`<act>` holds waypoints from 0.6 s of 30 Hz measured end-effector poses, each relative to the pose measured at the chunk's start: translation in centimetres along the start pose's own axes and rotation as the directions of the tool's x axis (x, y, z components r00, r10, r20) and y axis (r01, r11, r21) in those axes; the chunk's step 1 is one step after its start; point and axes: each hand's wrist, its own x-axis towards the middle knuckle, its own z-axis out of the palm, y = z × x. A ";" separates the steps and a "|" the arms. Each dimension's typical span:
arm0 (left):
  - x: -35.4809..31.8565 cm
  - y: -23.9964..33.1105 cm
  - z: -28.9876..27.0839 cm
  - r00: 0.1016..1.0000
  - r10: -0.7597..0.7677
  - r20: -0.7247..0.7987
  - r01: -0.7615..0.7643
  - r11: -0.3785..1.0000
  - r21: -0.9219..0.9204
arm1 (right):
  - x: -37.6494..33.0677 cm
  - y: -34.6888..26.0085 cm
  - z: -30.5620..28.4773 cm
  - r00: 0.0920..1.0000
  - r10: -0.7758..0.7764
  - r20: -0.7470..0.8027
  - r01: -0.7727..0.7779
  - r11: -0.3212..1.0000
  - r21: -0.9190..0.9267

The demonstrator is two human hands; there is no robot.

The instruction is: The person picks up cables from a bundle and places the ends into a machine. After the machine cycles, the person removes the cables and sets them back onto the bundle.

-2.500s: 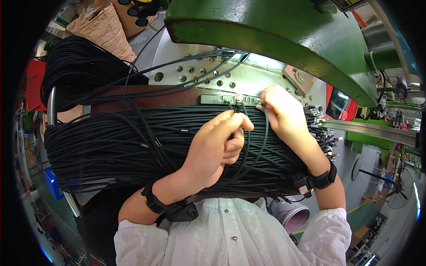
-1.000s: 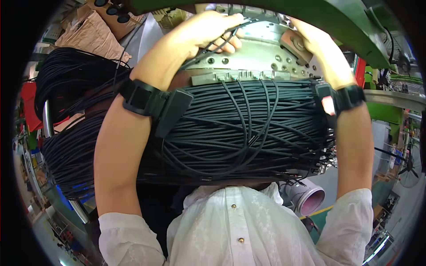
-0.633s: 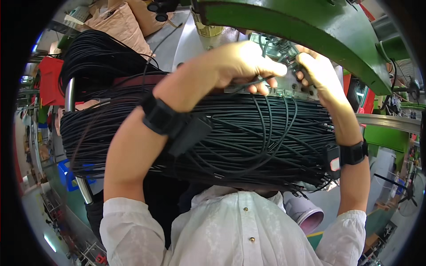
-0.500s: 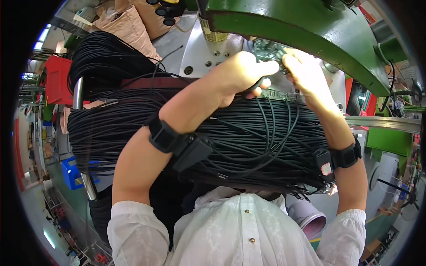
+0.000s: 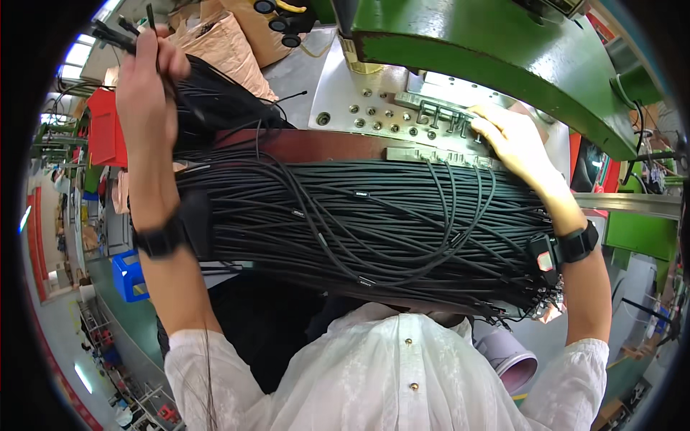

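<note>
My left hand [image 5: 147, 79] is raised at the upper left, its fingers closed around several black cables [image 5: 115, 34] whose ends stick out above it. My right hand [image 5: 509, 136] is at the metal worktable under the green machine arm. Its fingertips grip the right end of a pronged metal bar [image 5: 431, 108]. Just nearer lies a slotted metal block [image 5: 406, 154], with several cables running out of it toward me. A thick bundle of black cables [image 5: 374, 223] stretches across in front of my body.
A green machine arm [image 5: 489, 43] arches over the perforated metal plate [image 5: 338, 97]. Another heap of black cables [image 5: 215, 100] lies at the left, near a red bin [image 5: 106, 128] and brown paper bags [image 5: 226, 47]. A pale bucket [image 5: 507, 355] stands low at right.
My left hand has swung from the metal plate to the upper left, with the black cables in it. My right hand stays near the plate; the pronged bar and slotted block now show plainly.
</note>
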 end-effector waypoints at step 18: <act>-12.6 -1.5 17.9 0.243 -0.525 0.816 0.702 0.676 0.226 | -2.1 -4.6 -0.7 0.970 0.241 -0.023 -0.203 0.861 0.466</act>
